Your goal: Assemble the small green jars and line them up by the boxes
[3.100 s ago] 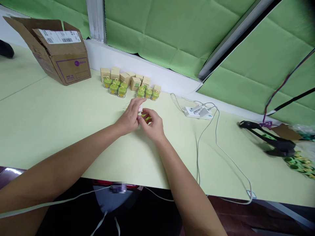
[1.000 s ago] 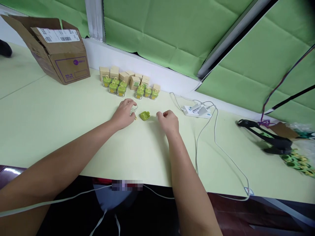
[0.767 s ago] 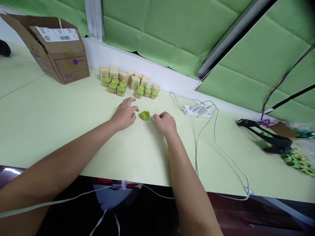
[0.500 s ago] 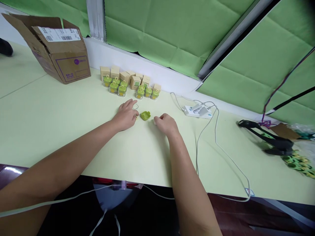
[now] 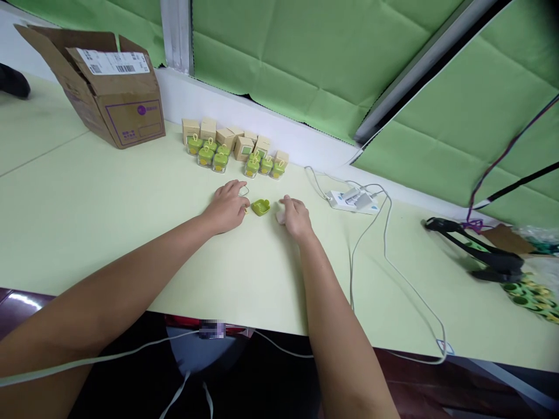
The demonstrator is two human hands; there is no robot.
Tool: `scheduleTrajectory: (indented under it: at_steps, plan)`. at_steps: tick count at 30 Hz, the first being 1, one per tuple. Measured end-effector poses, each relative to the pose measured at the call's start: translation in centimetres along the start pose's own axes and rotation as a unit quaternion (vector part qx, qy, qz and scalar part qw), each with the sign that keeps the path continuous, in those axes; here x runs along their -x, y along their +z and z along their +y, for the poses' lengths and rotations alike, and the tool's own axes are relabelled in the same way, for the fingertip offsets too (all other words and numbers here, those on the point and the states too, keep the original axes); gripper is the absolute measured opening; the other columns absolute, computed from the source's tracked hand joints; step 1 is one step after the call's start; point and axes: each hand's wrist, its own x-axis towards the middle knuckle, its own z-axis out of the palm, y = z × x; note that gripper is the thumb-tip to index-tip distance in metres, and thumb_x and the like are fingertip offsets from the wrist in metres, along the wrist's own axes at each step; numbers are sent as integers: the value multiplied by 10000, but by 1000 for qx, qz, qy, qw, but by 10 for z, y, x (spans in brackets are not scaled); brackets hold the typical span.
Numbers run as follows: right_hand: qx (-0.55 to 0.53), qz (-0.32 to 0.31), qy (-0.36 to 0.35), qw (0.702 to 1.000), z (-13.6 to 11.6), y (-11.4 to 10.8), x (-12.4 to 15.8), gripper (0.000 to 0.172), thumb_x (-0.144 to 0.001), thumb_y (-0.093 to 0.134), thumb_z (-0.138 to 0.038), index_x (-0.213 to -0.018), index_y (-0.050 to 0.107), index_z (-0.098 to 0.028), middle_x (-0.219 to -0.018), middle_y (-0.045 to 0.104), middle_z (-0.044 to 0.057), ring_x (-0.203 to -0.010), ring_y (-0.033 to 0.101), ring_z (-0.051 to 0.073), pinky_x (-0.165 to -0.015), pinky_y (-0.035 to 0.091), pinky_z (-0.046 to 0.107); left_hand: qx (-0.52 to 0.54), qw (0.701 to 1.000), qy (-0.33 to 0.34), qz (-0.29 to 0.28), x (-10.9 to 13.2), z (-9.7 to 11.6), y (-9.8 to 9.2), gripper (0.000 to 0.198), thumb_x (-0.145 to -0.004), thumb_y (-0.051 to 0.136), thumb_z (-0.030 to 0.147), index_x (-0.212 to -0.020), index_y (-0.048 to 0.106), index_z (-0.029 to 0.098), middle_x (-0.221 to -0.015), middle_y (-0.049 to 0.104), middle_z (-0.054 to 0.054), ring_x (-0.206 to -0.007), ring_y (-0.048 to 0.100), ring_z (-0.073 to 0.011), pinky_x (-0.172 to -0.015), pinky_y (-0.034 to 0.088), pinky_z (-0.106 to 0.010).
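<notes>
At the centre of the frame, a green lid-like piece (image 5: 261, 207) is lying on the pale table (image 5: 209, 273), hollow side up, between two bare hands I am following from a distance. The left hand (image 5: 227, 206) is curving its fingers around a clear container (image 5: 245, 190), mostly hidden; whether they are pressing on it, I cannot tell. The right hand (image 5: 297, 216) is bending its fingers inward beside a small pale piece (image 5: 280, 217), just right of the green piece, though I cannot tell if they are gripping it. In my judgement, working well here is meaning bracing the clear container low by its walls, handling the pale piece lightly by its edge, and giving the open green piece room so that nothing is tipping it. Its body is looking nearly square, showing no strong long axis; counting the small tab, its longest line is running toward the upper right, where the tab is pointing. Behind, at upper centre, green-lidded jars (image 5: 219, 162) are standing before cardboard boxes (image 5: 244, 149).
</notes>
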Motion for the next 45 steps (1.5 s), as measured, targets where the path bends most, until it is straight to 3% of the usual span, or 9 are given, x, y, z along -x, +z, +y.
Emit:
scheduleTrajectory:
  at_steps: [4, 10, 13, 17, 25, 30, 34, 39, 45]
  plan:
    - [-60, 56, -5, 997, 0, -2, 0, 606, -1020, 286, -503, -1386, 623, -158, -1500, 582, 145, -1429, 490, 216, -1219, 312, 384, -3, 1000, 3, 0, 0, -1, 0, 308, -905, 517, 183, -1072, 775, 211, -1599, 439, -112, -1525, 317, -336, -1198, 354, -602]
    - [-81, 108, 29, 991, 5, -2, -2, 604, -999, 301, -502, -1453, 527, -173, -1457, 617, 127, -1374, 547, 216, -1162, 390, 383, 3, 1000, 3, 3, 1, -1, 0, 311, -903, 507, 184, -1067, 771, 200, -1602, 432, -125, -1527, 319, -334, -1210, 337, -600]
    - [-94, 132, 28, 986, 5, -3, -3, 551, -979, 298, -463, -1349, 588, -175, -1360, 676, 115, -1271, 607, 216, -1093, 441, 364, -1, 1000, 10, 4, 1, -1, 0, 295, -899, 513, 189, -1034, 775, 194, -1601, 431, -125, -1532, 316, -336, -1226, 318, -594]
    - [-79, 97, -8, 992, -4, -2, 5, 469, -942, 404, -455, -1215, 664, -175, -1291, 707, 113, -1193, 634, 227, -1062, 458, 363, -15, 1000, 17, -1, 1, -2, -1, 290, -887, 524, 181, -1035, 773, 189, -1607, 418, -132, -1540, 305, -348, -1237, 296, -597]
    - [59, 16, -172, 983, -20, 14, 23, 451, -895, 600, -430, -1251, 685, -165, -1326, 700, 121, -1347, 514, 308, -1177, 375, 474, 8, 998, 32, 50, 0, -1, -3, 148, -870, 585, 193, -887, 731, 211, -1544, 494, -98, -1518, 322, -334, -1240, 256, -612]
    - [47, 53, -212, 975, -29, 10, 31, 391, -968, 502, -422, -1247, 677, -211, -1290, 708, 112, -1307, 551, 285, -1123, 440, 471, 70, 985, 27, 158, -2, 7, -8, 158, -938, 548, 237, -950, 705, 235, -1246, 704, -58, -1292, 541, -266, -1140, 368, -496]
    - [16, 77, -268, 960, -40, 6, 42, 391, -980, 518, -460, -1261, 675, -240, -1275, 710, 102, -1278, 576, 275, -1119, 447, 458, 95, 976, 25, 192, -3, 12, -10, 153, -960, 561, 275, -977, 707, 234, -1009, 764, -28, -1092, 626, -238, -1055, 410, -444]
    - [31, 28, -249, 967, -45, 11, 46, 346, -1009, 480, -456, -1190, 714, -276, -1213, 735, 79, -1207, 617, 267, -1084, 474, 448, 129, 974, 41, 180, -1, 15, -10, 171, -970, 541, 273, -986, 705, 227, -1018, 765, -33, -1040, 634, -224, -972, 476, -399]
    - [-21, 57, -236, 970, -41, 12, 42, 283, -996, 470, -425, -1057, 658, -223, -1097, 725, 82, -1037, 658, 219, -980, 517, 369, 144, 971, 35, 189, 1, 19, -11, 189, -926, 584, 276, -1103, 612, 217, -1099, 701, -64, -1014, 619, -212, -889, 504, -360]
